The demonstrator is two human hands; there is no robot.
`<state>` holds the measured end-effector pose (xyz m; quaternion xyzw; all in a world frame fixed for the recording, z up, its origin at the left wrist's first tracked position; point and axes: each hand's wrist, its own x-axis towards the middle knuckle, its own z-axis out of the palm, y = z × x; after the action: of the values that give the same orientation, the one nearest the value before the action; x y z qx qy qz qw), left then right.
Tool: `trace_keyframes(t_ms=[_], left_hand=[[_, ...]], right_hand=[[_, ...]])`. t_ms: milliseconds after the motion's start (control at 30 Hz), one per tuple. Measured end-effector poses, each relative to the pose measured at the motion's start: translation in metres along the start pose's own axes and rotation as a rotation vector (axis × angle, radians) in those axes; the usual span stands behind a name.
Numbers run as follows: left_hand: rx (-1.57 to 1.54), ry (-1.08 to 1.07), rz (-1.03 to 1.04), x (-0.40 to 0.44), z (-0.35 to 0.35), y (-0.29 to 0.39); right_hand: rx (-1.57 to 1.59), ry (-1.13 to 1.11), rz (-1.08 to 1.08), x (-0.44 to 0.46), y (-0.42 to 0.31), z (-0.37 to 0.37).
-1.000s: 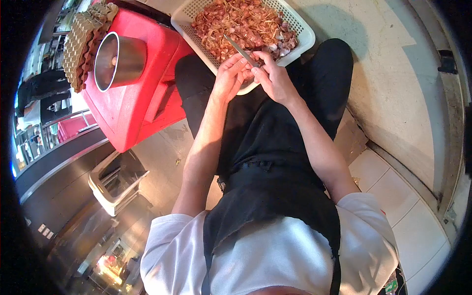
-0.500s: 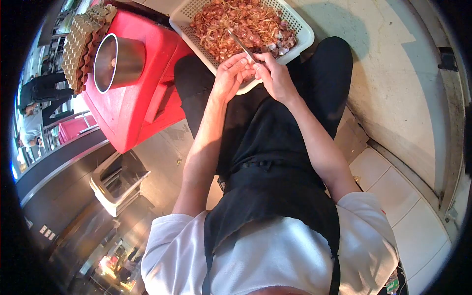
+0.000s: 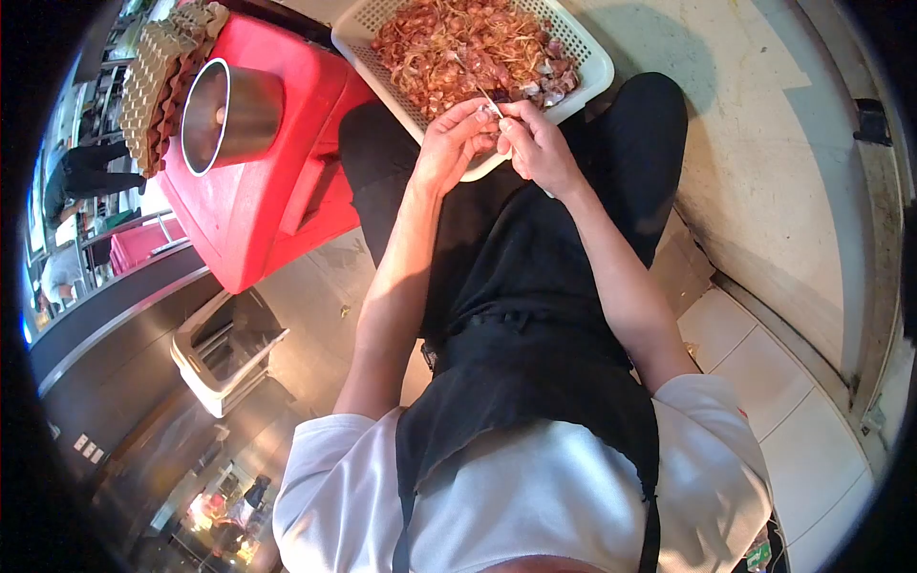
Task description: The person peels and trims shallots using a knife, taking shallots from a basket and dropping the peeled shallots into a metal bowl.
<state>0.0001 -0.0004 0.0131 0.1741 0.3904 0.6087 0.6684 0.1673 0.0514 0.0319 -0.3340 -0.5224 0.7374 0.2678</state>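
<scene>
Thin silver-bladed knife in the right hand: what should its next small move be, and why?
Probably a short, light stroke of the thin silver-bladed knife along the small pale piece: the left hand appears to pinch that piece, and the right hand holds the blade close by it, at the near end of the white perforated plastic basket of reddish-brown pieces.

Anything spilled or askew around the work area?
Yes: a small scrap lies on the floor beside the red box, apart from the basket, so it looks dropped. The egg trays by the metal pot look askew, their layers unevenly stacked.
</scene>
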Motion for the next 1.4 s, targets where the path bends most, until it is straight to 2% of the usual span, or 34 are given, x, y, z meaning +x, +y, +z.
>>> trace_keyframes(t_ms=[533, 700, 800, 933, 1067, 1167, 1400], left_hand=[[0.005, 0.01, 0.008, 0.003, -0.002, 0.0], [-0.044, -0.038, -0.003, 0.001, 0.001, 0.006], [-0.101, -0.025, 0.06, 0.0, 0.003, 0.004], [-0.022, 0.094, 0.085, 0.001, 0.003, -0.001], [0.01, 0.092, 0.098, 0.002, 0.003, -0.001], [-0.017, 0.034, 0.1, 0.003, -0.001, -0.003], [-0.034, 0.04, 0.107, 0.001, 0.0, -0.002]], right_hand=[[0.058, 0.146, -0.024, 0.003, 0.005, -0.003], [-0.004, 0.197, -0.06, 0.002, 0.003, -0.003], [-0.052, 0.225, -0.058, 0.002, 0.002, -0.004], [-0.226, 0.291, -0.09, -0.004, -0.012, 0.005], [-0.31, 0.144, -0.14, -0.001, 0.001, 0.004], [-0.435, 0.107, -0.29, 0.0, 0.006, 0.004], [-0.405, 0.049, -0.278, -0.001, 0.005, 0.006]])
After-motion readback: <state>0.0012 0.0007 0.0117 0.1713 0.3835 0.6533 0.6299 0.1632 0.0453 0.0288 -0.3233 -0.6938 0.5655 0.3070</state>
